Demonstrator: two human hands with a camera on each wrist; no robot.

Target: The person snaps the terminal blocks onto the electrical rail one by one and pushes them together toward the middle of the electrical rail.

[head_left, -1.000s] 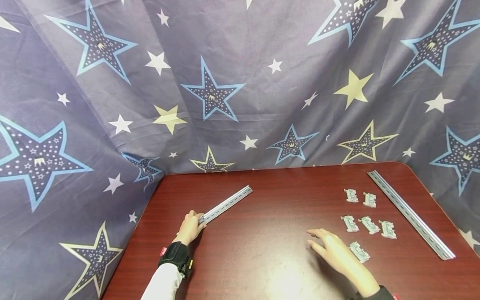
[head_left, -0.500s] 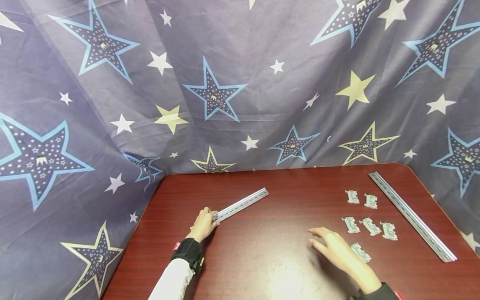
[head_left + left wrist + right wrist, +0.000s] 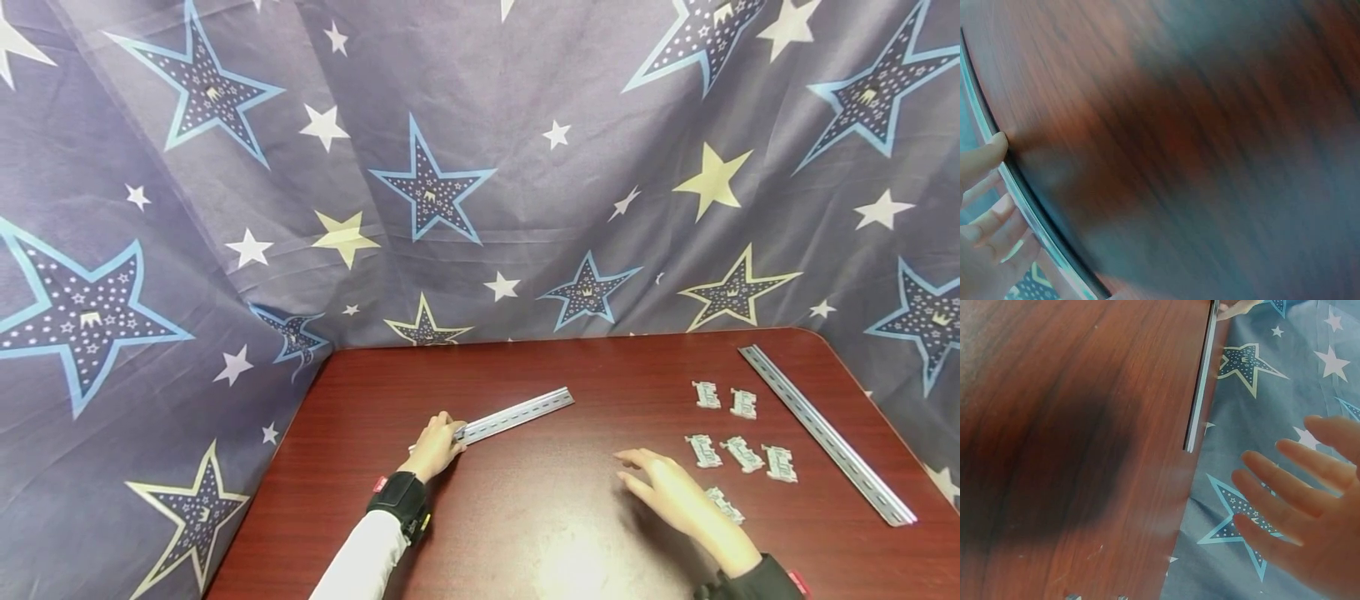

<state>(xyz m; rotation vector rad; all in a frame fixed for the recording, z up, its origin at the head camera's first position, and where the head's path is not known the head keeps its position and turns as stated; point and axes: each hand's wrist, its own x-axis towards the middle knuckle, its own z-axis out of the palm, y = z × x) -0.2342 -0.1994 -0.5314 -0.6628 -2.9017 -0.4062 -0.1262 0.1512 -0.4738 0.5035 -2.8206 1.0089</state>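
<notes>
My left hand [image 3: 435, 447] grips a slotted metal DIN rail [image 3: 517, 414] near its left end, low over the tabletop. In the left wrist view the thumb [image 3: 988, 156] lies on one side of the rail [image 3: 1041, 231] and the other fingers are on its far side. The rail's free end points right and away from me. My right hand [image 3: 671, 492] hovers over the table, fingers extended and holding nothing. The right wrist view shows its spread fingers [image 3: 1291, 487] apart from the rail [image 3: 1200, 387]. Beside the right forearm lies a pale grey-green clip-like piece [image 3: 724, 503], partly hidden.
Several similar pale pieces [image 3: 742, 454] lie in loose rows on the right of the reddish-brown table [image 3: 525, 500]. A second, longer slotted rail [image 3: 825, 433] lies slantwise by the right edge. A star-patterned curtain [image 3: 480, 208] hangs behind the table and along its left side.
My left hand has moved right, carrying the DIN rail with it. The rail has turned to lie more crosswise. The right hand has stayed nearly still.
</notes>
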